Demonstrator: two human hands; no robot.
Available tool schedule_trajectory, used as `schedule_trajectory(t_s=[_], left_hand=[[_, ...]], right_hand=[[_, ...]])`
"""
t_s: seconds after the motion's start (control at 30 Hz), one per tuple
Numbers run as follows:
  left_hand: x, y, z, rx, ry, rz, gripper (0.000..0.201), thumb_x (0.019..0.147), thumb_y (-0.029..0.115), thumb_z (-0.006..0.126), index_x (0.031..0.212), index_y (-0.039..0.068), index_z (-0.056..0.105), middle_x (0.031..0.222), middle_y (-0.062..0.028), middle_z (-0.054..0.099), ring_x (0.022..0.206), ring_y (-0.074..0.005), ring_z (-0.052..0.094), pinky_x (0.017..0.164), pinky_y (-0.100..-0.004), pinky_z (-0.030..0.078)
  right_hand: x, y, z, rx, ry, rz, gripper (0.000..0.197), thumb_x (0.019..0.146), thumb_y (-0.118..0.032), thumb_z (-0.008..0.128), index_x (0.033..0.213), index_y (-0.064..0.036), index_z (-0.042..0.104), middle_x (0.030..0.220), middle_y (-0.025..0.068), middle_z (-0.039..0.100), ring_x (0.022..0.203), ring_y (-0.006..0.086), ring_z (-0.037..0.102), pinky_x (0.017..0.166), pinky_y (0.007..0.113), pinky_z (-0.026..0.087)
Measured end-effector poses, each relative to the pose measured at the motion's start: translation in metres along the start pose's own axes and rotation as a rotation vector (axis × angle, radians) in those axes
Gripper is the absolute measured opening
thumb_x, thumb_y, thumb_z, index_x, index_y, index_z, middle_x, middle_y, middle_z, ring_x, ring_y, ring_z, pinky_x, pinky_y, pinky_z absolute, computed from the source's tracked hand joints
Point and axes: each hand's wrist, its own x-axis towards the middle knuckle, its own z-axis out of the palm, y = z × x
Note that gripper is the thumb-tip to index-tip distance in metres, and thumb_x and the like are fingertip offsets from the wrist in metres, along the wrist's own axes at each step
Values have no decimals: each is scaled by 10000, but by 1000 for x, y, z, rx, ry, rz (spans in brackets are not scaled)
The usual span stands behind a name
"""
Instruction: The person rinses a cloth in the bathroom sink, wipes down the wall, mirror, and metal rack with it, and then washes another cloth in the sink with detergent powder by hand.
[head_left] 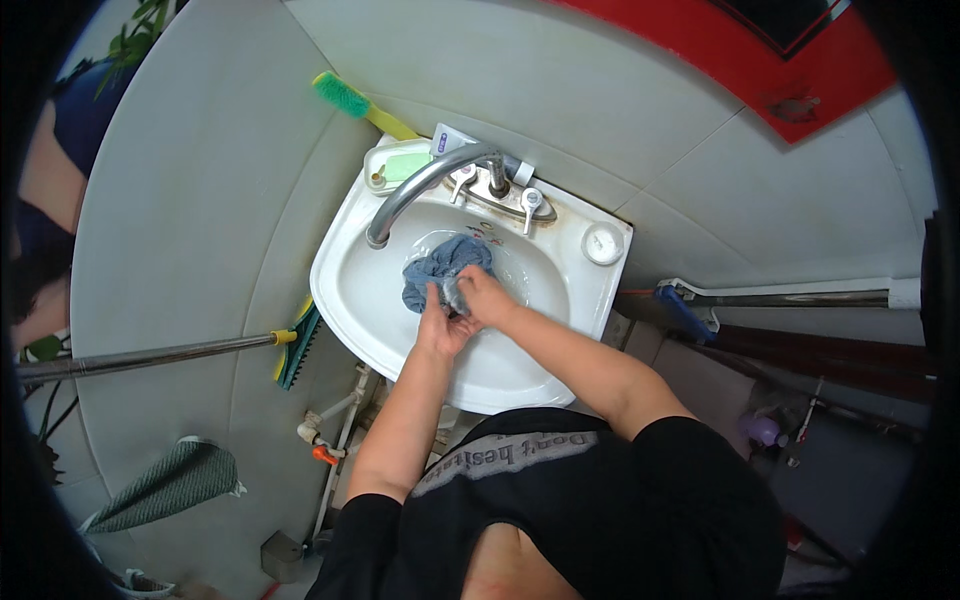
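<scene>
A wet blue-grey cloth (432,272) lies bunched in the white sink basin (365,285), with some water around it. My left hand (443,328) grips the near edge of the cloth from below, its thumb pointing up. Close against it, my right hand (484,297) has its fingers bent around a gathered part of the same cloth. Both hands are near each other, low in the basin. The curved metal faucet (425,187) arches over the basin to the left of the cloth; its outlet is beside the cloth, not above it.
On the sink's back rim are a soap dish with green soap (405,166), a tube (455,140), two white tap handles (531,203) and a round white dish (602,243). A green-bristled brush (345,95) leans behind. A long-handled floor brush (297,345) stands left; a mop (690,310) is right.
</scene>
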Motion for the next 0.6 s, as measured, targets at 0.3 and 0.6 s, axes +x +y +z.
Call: schedule_trajectory(t_s=[0.3, 0.6], left_hand=[[16, -11, 6, 242, 156, 324, 381, 909, 355, 283, 1141, 92, 429, 1018, -119, 554, 868, -284, 557, 763, -418, 454], [-8, -6, 20, 209, 101, 291, 452, 897, 371, 301, 1146, 9, 409, 1152, -138, 478, 1033, -292, 490, 861, -415, 407]], right_hand=[[3, -27, -14, -414, -186, -213, 309, 863, -302, 377, 801, -38, 525, 797, 219, 561, 762, 381, 535, 700, 443, 413], [-17, -44, -4, -472, -294, -266, 277, 837, -214, 386, 762, -6, 553, 811, 216, 578, 765, 349, 569, 666, 430, 448]])
